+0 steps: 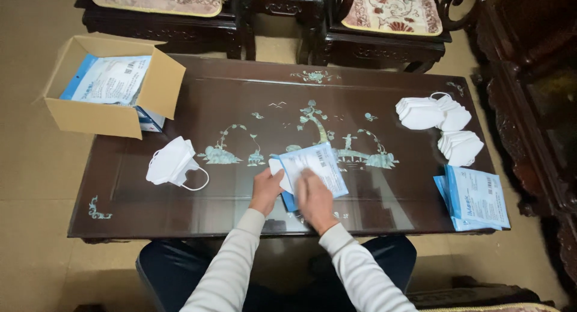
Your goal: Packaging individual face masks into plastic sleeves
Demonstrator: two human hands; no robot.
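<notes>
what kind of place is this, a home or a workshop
Most likely a home sitting room used for packing. The low dark lacquered wooden table has pearly inlay, carved dark wooden chairs with floral cushions stand behind it, and stacks of white folded face masks and an open cardboard box sit on the table.

I sit in a home living room. Evidence: dark carved low table (180,198) with pearl inlay, centre frame; matching wooden chairs (384,24) with patterned cushions along the top; carved cabinet (541,108) at right; beige floor.
</notes>
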